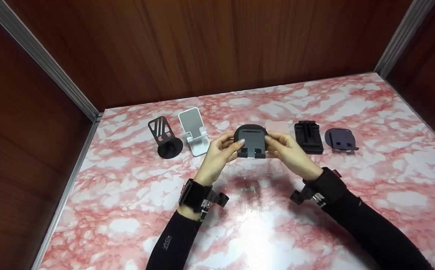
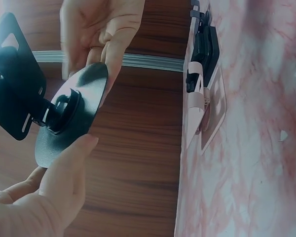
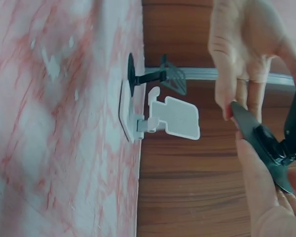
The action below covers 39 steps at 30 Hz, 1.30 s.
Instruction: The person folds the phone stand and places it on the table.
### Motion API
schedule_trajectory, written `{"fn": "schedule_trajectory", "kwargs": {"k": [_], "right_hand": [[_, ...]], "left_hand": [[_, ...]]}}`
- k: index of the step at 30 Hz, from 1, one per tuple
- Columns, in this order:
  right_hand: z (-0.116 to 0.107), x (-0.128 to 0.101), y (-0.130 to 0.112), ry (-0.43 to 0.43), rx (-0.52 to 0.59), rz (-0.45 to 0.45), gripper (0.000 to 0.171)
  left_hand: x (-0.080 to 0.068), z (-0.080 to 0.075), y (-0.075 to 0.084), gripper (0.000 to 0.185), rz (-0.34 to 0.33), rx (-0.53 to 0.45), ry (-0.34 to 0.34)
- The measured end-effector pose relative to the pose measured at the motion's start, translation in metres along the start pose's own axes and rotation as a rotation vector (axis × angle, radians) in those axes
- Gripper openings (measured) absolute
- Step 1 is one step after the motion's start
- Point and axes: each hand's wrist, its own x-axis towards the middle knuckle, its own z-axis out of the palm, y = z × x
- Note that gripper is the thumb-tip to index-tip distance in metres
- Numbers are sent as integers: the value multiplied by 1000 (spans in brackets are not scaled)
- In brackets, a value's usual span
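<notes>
Head view: both hands meet at the centre of the frame, raised just above the pink marbled table [image 1: 262, 225], and share one dark grey phone stand [image 1: 252, 141]. The left hand [image 1: 219, 155] pinches its left edge with curled fingers and thumb; the right hand [image 1: 290, 152] pinches the right edge likewise. A row of other stands lies behind them: at left a black slotted stand on a round base [image 1: 164, 138], then a white folding stand [image 1: 193, 131]; right of the hands, a pale pink stand [image 1: 279, 126] partly hidden, a black folded stand [image 1: 308, 137], and a dark purple stand [image 1: 340, 140] at the right end. Dark wood panelling [image 1: 202, 48] closes the back. Left wrist view: the held stand occupies the left half of the frame, its round base disc [image 2: 71, 116] joined by a hinge to its back plate [image 2: 15, 74]. The left hand's thumb presses the disc's lower rim from the lower left; fingers of the right hand touch its upper rim from the upper middle. The pink and black stands sit on the table at the upper right. Right wrist view: the right hand at the lower right clasps the disc edge [image 3: 261, 143], with the left hand above it at the upper right; the white and slotted stands stand at mid-frame.
</notes>
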Motion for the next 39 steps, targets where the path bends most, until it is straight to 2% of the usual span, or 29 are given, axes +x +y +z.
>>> {"fn": "schedule_trajectory", "kwargs": {"k": [3, 6, 8, 11, 17, 23, 29, 39], "right_hand": [[0, -2, -3, -25, 15, 63, 52], [1, -3, -5, -56, -36, 90, 58], [1, -2, -6, -75, -53, 91, 55], [0, 0, -6, -81, -22, 92, 52], [-2, 0, -7, -70, -31, 107, 50], [-4, 0, -6, -88, -19, 113, 48], [-4, -1, -4, -108, -1, 103, 47], [-5, -1, -3, -98, 8, 114, 38]], "left_hand": [[0, -1, -2, 40, -2, 1, 10], [-1, -2, -2, 41, -3, 9, 14], [-2, -2, -3, 41, 0, 10, 13], [-2, -2, -4, 41, 2, 3, 9], [-2, -2, -4, 37, -12, 1, -3], [-3, -2, -4, 37, -30, 37, -3], [-4, -2, -4, 36, -31, 32, -7], [-2, -3, -5, 35, -46, 51, -4]]}}
